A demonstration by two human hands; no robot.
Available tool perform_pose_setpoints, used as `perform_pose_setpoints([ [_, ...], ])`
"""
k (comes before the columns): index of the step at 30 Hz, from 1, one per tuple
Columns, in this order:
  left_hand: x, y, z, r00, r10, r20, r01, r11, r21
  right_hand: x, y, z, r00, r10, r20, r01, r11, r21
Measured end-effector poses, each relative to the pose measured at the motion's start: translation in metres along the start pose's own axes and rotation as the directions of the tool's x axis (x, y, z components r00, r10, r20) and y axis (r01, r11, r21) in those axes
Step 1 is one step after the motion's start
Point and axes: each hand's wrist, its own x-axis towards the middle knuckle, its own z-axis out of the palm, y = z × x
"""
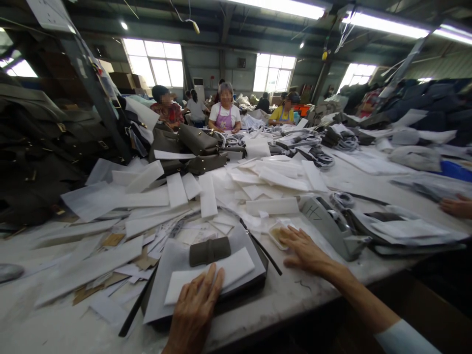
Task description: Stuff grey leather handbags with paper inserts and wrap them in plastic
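My left hand [195,309] lies flat with fingers stretched out on a white foam strip [236,268] that rests on a dark grey bag [254,282] at the table's near edge. A small folded grey leather piece [209,250] sits on the bag just beyond the strip. My right hand [302,250] reaches to the right, fingers spread, its fingertips on a small shallow plastic tray [276,233]. Neither hand grips anything.
White foam strips and paper sheets [206,196] cover the long white table [295,300]. Grey handbags [197,140] stand at the back left, dark bags [37,147] pile on the left. Several seated people [224,110] work at the far end. Another person's hand [457,205] rests at right.
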Motion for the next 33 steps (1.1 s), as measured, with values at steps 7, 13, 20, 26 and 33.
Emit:
perform_pose_setpoints([
  [7,0.004,-0.026,-0.012,0.990,-0.134,-0.051,0.127,0.984,-0.122,0.012,-0.020,0.010,0.984,-0.028,-0.176,0.023,0.999,-0.030],
  [13,0.014,-0.048,-0.028,0.936,-0.324,-0.141,0.288,0.930,-0.228,0.012,-0.019,0.000,0.995,0.033,-0.092,-0.033,0.999,0.001],
  [20,0.015,-0.049,-0.031,0.884,-0.457,-0.096,0.411,0.859,-0.305,0.004,-0.051,-0.022,0.939,-0.065,-0.338,0.099,0.991,0.085],
  [26,0.016,-0.046,-0.031,0.876,-0.476,-0.075,0.421,0.832,-0.361,0.032,-0.094,0.004,0.989,-0.147,0.010,0.145,0.982,0.119],
  [33,0.018,-0.048,-0.031,0.845,-0.529,-0.079,0.460,0.795,-0.396,0.008,-0.123,0.006,0.978,-0.108,0.179,0.062,0.967,0.246],
])
